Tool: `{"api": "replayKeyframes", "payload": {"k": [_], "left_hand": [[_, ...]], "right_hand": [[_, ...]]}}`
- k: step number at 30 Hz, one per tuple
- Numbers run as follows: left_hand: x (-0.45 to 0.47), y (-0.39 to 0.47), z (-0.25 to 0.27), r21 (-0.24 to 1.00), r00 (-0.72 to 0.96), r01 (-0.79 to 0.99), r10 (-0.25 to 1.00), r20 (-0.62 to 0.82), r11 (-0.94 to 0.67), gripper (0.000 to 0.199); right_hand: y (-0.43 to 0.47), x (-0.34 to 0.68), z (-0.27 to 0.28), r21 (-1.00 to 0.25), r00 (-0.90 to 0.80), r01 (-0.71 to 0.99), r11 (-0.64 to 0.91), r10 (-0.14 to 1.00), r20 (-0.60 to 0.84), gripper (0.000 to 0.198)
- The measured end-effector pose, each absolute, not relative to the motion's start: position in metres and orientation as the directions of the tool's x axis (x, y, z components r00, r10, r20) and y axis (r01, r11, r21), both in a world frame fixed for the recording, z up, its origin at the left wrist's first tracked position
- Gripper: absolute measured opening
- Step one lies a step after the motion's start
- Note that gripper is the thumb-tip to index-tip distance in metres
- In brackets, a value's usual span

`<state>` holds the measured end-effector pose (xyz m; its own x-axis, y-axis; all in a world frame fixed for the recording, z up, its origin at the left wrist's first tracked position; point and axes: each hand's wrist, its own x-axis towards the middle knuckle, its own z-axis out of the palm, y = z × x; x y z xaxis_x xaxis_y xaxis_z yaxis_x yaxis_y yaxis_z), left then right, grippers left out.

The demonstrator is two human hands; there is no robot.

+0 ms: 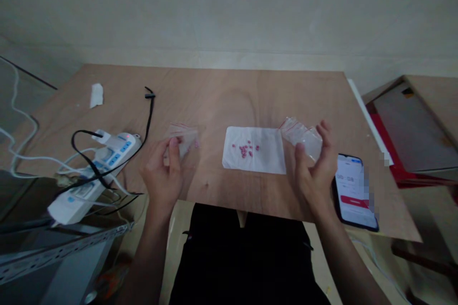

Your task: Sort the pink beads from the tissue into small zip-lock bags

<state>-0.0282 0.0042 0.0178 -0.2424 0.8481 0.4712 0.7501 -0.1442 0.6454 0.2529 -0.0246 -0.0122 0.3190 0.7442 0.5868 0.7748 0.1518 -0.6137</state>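
Note:
Between my hands lies a white sheet [270, 152] with several small reddish-pink pieces [246, 148] gathered left of its middle. My left hand [164, 167] pinches a small clear zip bag [184, 134] between thumb and fingers, to the left of the sheet. A few pinkish specks show near that bag's right edge; whether they are inside it, I cannot tell. Over the sheet's right side, my right hand [317, 167] grips another clear zip bag [302, 136], crumpled, with its red-lined end pointing left. The contents of the right bag cannot be made out.
A phone [354, 193] with a lit screen lies right of my right arm. At the left, a white power strip [96, 176] carries plugs and tangled cables. A white scrap [96, 95] rests at the back left. Beyond the table's right edge stands a red-edged box [386, 152].

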Motion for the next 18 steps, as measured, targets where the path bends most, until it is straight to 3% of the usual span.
{"api": "replayKeyframes", "payload": {"k": [4, 6, 8, 10, 12, 16, 18], "left_hand": [[0.009, -0.015, 0.041, 0.884, -0.047, 0.411, 0.964, 0.263, -0.222, 0.029], [0.025, -0.018, 0.041, 0.923, 0.045, 0.333, 0.981, 0.188, -0.193, 0.029], [0.036, -0.019, 0.036, 0.920, -0.032, 0.355, 0.981, 0.192, -0.168, 0.022], [0.043, -0.020, 0.031, 0.899, -0.228, 0.414, 0.939, 0.257, -0.146, 0.020], [0.048, -0.022, 0.029, 0.906, -0.306, 0.405, 0.917, 0.258, -0.120, 0.021], [0.059, -0.025, 0.034, 0.983, -0.065, 0.182, 0.997, 0.041, -0.028, 0.020], [0.064, -0.024, 0.034, 0.997, -0.011, 0.071, 0.999, -0.035, 0.036, 0.017]], "right_hand": [[-0.027, 0.205, 0.023, -0.865, 0.107, 0.424, 0.269, 0.933, 0.342, 0.033], [-0.027, 0.191, 0.031, -0.930, 0.030, 0.259, 0.262, 0.960, 0.278, 0.017], [-0.028, 0.187, 0.033, -0.947, 0.077, 0.200, 0.252, 0.959, 0.272, 0.008], [-0.032, 0.188, 0.033, -0.922, 0.157, 0.261, 0.285, 0.930, 0.332, 0.008], [-0.037, 0.192, 0.032, -0.853, 0.166, 0.390, 0.348, 0.884, 0.437, 0.011], [-0.046, 0.196, 0.028, -0.673, 0.028, 0.584, 0.455, 0.817, 0.576, 0.020], [-0.047, 0.197, 0.026, -0.643, 0.014, 0.613, 0.459, 0.807, 0.590, 0.021]]}}
